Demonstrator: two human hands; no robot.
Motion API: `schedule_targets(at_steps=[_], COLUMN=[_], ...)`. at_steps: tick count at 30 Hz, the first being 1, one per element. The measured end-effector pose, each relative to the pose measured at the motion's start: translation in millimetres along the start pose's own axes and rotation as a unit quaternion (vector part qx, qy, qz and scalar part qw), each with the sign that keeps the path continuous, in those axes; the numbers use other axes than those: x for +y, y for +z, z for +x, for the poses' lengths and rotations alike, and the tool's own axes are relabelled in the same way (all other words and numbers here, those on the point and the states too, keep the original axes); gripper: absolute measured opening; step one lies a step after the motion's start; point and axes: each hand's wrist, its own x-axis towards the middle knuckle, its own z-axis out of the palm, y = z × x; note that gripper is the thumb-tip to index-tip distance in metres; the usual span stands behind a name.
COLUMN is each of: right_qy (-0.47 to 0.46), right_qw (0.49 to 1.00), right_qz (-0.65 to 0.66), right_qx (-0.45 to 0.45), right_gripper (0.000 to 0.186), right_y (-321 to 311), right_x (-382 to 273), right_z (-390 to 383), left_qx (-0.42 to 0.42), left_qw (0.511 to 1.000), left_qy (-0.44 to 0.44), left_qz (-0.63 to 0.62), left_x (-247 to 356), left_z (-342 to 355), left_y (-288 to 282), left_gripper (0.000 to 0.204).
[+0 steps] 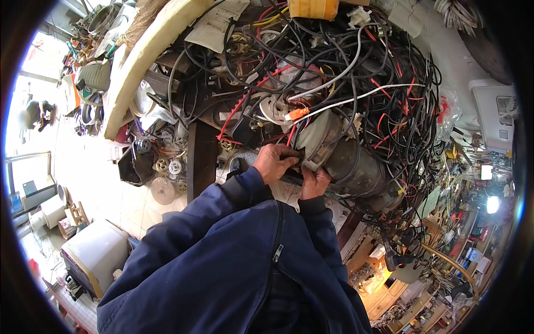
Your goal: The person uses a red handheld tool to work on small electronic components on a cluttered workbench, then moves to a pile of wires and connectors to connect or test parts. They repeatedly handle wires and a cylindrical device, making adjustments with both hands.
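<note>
A cluttered counter (201,146) fills the upper half of the view, buried under a dense tangle of black, red, white and yellow wires (356,72) that spills over its near edge and leaves almost no bare surface. To the left, a pale tiled floor (105,183) gives the only open room, though a beige boxy machine (94,256) and small parts crowd it. A long cream foam strip (142,55) runs diagonally along the counter's far left edge.

A dark grey, worn metal motor cylinder (356,167) lies on its side at the counter's near edge, hemmed in by wires above and to the right, its lighter ribbed end cap (317,142) facing the person. An orange plastic connector (298,113) on a white cable sits just above that cap.

The person wears a dark blue jacket. The left hand (275,161) is curled, fingers closed at the lower rim of the end cap. The right hand (315,182) is curled too, gripping the cylinder's underside just beside the left; the 2 hands nearly touch.
</note>
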Motion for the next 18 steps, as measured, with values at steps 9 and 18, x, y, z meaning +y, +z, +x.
schedule_targets(at_steps=[9,18], right_qy=[-0.004,-0.007], right_qw=[1.000,1.000], right_qz=[-0.018,-0.006], right_qx=[0.004,0.003], right_gripper=[0.016,0.015], right_y=[-2.1,0.1], right_x=[4.8,1.2], right_z=[-0.7,-0.2], left_qx=[-0.009,-0.006], left_qw=[0.999,1.000], left_qy=[-0.015,-0.006], left_qz=[-0.027,-0.003], left_x=[-6.0,-5.5], left_z=[-2.2,0.1], left_y=[0.3,-0.4], left_gripper=[0.022,0.019])
